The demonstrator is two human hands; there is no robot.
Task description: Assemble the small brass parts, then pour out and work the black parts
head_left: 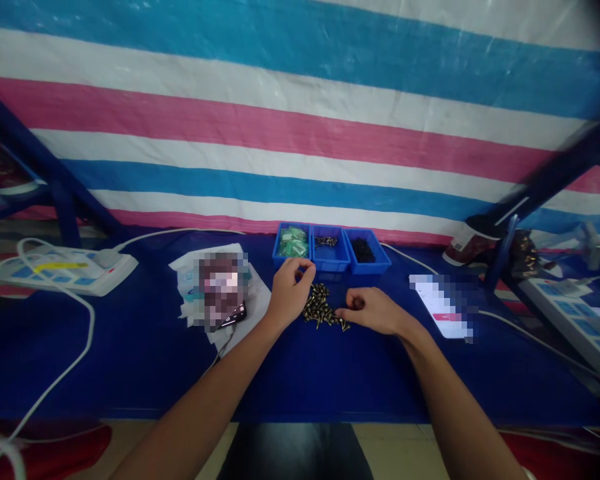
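Left hand (291, 291) and right hand (373, 311) are curled, apart, flanking a screw pile (323, 308).

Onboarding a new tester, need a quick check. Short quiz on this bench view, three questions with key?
1. How many blue plastic bins stand in the row behind the loose pile of screws?
2. True or false: the left hand is nearer the bins than the right hand is.
3. Which bin holds the green packets, as seen in the head view: A leftmost, B middle, C rightmost?

Key:
1. Three
2. True
3. A
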